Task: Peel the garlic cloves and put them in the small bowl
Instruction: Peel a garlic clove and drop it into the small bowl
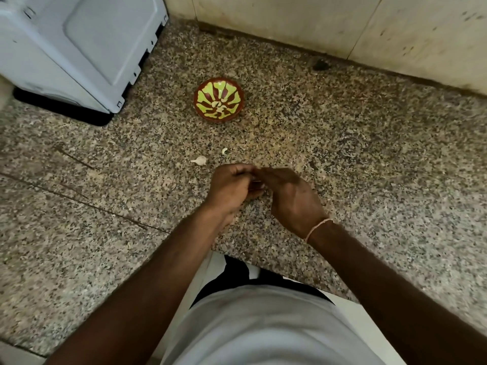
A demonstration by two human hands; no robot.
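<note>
A small red bowl [197, 106] with a yellow-green pattern stands on the speckled granite counter [342, 143], beyond my hands. One pale piece lies in its middle. Nearer to me, an unpeeled garlic clove [200, 160] lies on the counter, with a small white scrap [224, 150] to its right. My left hand [229, 188] and my right hand [290, 198] meet just in front of these, fingers curled toward each other and pinching something small between the fingertips. That thing is almost wholly hidden; it looks like a garlic clove.
A white appliance [79, 48] on a black base fills the back left corner. A tiled wall [316, 22] runs along the back. The counter's front edge [290, 275] lies close to my body, and a dark crumb [313, 164] sits right of my hands.
</note>
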